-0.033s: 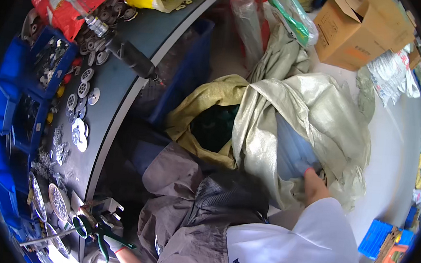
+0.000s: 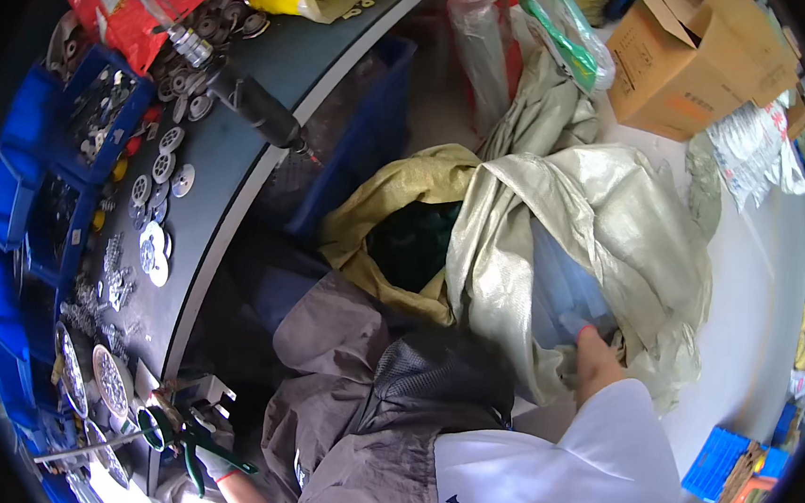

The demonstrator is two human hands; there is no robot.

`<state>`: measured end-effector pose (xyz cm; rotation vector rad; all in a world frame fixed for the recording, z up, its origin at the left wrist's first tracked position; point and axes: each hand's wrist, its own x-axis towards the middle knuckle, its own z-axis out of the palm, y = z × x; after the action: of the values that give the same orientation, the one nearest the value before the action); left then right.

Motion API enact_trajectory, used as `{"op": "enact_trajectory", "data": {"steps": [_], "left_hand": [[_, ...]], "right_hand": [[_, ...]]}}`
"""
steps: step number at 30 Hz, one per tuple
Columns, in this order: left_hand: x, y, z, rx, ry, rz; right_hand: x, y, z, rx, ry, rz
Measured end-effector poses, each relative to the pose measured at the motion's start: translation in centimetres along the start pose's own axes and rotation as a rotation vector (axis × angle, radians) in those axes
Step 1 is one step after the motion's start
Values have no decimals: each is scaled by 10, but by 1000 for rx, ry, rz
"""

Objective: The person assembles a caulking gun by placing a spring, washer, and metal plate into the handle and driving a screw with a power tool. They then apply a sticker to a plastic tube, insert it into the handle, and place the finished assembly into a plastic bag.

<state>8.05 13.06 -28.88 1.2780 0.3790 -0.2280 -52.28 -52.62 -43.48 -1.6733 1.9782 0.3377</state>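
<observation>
The right hand (image 2: 594, 363) reaches into the mouth of a large pale grey-green woven sack (image 2: 612, 230) that stands open on the floor (image 2: 748, 307); its fingers are buried among the clear bluish plastic bags (image 2: 564, 297) inside, so I cannot tell whether they are open or closed on anything. The sack is shiny, crinkled and slumped, its rim folded outward around the fingers, and the plastic lies just beyond and to the left of them. Further left of those fingers, touching the sack, a yellow woven sack (image 2: 397, 194) gapes open with dark green contents.

The left hand (image 2: 211, 459), in a grey glove, rests at the edge of the dark bench (image 2: 228, 181), its fingers closed around green-handled pliers (image 2: 181, 440). Just beyond these fingers lie round metal discs (image 2: 109, 380) and blue bins (image 2: 23, 203) of small parts, and far past them a black power screwdriver (image 2: 258, 108) lies on the bench
</observation>
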Motion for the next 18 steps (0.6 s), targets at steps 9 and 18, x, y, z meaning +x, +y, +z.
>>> {"op": "enact_trajectory", "data": {"steps": [9,18], "left_hand": [[-118,54,113,1325,-151,1011],[-162,111,163,767,160,973]], "right_hand": [[-62,-65,-103,718,-783,126],[-305,-325,-98,1585,-1627,-129]]}}
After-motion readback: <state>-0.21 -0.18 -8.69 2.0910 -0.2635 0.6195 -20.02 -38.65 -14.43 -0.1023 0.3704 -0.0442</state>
